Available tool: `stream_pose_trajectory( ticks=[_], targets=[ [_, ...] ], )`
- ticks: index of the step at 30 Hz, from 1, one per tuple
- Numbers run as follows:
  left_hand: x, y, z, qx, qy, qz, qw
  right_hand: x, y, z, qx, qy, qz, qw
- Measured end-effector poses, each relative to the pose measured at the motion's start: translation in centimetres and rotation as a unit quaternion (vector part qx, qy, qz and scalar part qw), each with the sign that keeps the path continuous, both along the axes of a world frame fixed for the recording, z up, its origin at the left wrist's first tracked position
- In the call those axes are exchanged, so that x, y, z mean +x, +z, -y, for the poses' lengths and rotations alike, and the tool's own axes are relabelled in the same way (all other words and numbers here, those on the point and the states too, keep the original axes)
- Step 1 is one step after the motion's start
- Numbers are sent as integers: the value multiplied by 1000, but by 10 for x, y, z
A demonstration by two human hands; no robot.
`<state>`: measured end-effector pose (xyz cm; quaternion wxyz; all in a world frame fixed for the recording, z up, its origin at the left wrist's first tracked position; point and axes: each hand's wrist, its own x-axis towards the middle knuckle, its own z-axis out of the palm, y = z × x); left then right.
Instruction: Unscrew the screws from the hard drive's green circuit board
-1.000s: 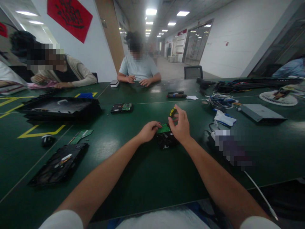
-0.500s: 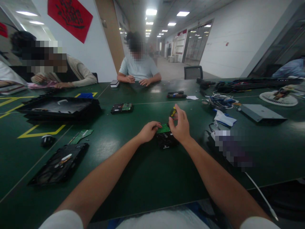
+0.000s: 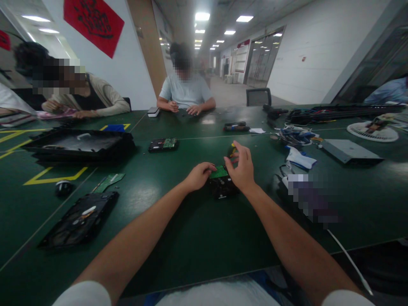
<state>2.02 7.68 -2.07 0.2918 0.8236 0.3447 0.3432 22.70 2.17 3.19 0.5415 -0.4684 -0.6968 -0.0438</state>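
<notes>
A black hard drive [image 3: 223, 187] with a green circuit board [image 3: 219, 172] on top lies on the green table [image 3: 197, 229] in front of me. My left hand [image 3: 198, 176] rests on the drive's left edge, fingertips on the green board. My right hand [image 3: 242, 168] holds a screwdriver with a black and yellow handle [image 3: 232, 150] upright over the drive's right side, fingers curled round it. The tool's tip is hidden behind my hand.
An opened drive case [image 3: 78, 219] and a loose green board [image 3: 109, 181] lie at left, with a black tray [image 3: 76, 144] behind. Another drive [image 3: 163, 144] sits mid-table. Cables, cloths and a grey box [image 3: 349, 150] lie at right. Two people sit across the table.
My right hand has shifted slightly on the screwdriver handle, fingers turning round it. My left hand and the drive have stayed put.
</notes>
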Motion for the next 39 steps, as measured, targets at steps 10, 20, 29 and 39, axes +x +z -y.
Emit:
stream_pose_trajectory(
  ticks=[10, 20, 29, 39],
  targets=[
    [0, -2, -2, 2, -1, -2, 1000, 1, 1, 1, 1, 3, 4, 1000],
    [-1, -2, -1, 1, 1, -1, 1000, 0, 1, 1, 10, -7, 9, 1000],
    [-1, -5, -3, -1, 1, 0, 1000, 1, 1, 0, 6, -16, 0, 1000],
    [-1, -4, -2, 0, -2, -1, 1000, 2, -3, -3, 2, 4, 7, 1000]
  ],
)
